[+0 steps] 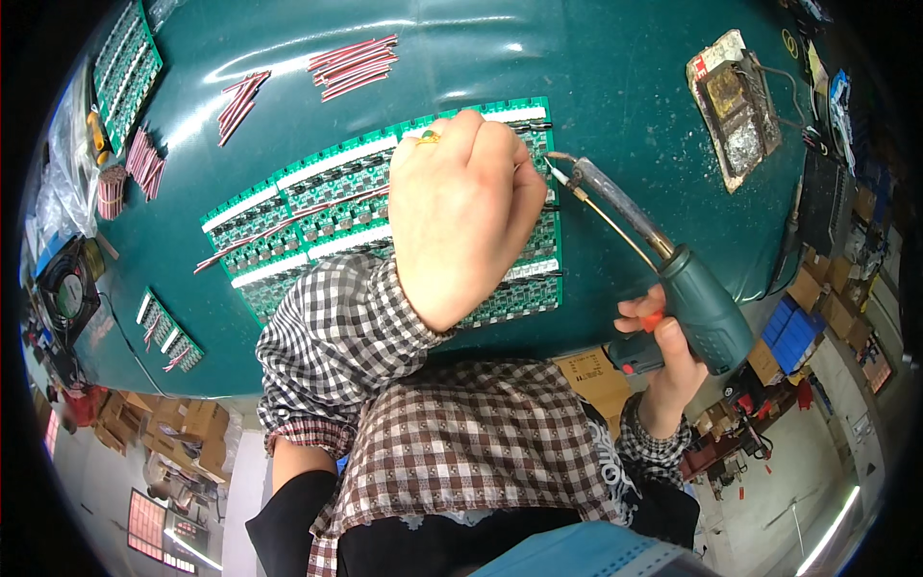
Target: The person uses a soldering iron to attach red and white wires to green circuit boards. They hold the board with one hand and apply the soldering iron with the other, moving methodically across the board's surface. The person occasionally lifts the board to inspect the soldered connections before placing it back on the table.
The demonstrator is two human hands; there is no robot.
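- Far left of the panel [385, 207], I see a small fan [67, 293] at the mat's [615, 77] edge, with a spare board [127, 67] above it and wire bundles [144, 159] between.
- Nearer the panel, a small board strip [168, 332] sits lower left; loose red-and-white wires [351, 65] lie above it.
- The panel itself, a long green array of circuit boards, runs from lower left up to upper right across the mat, thin wires laid along its rows.
- My left hand [461, 216] rests curled on the panel's right half, fingertips pinched at its upper right edge; what they pinch I cannot tell, since the hand hides it.
- Just right of that pinch, the tip of the soldering gun [692, 308] meets the panel's right edge, touching or nearly so. Its long axis slants from the tip down and right to the grip.
- My right hand [668, 361] is wrapped tight about that grip, well right of and below the panel; the left hand is much the nearer to the joint.
- Far right of the panel, a tip-cleaning tray [733, 111] sits at the mat's upper edge.
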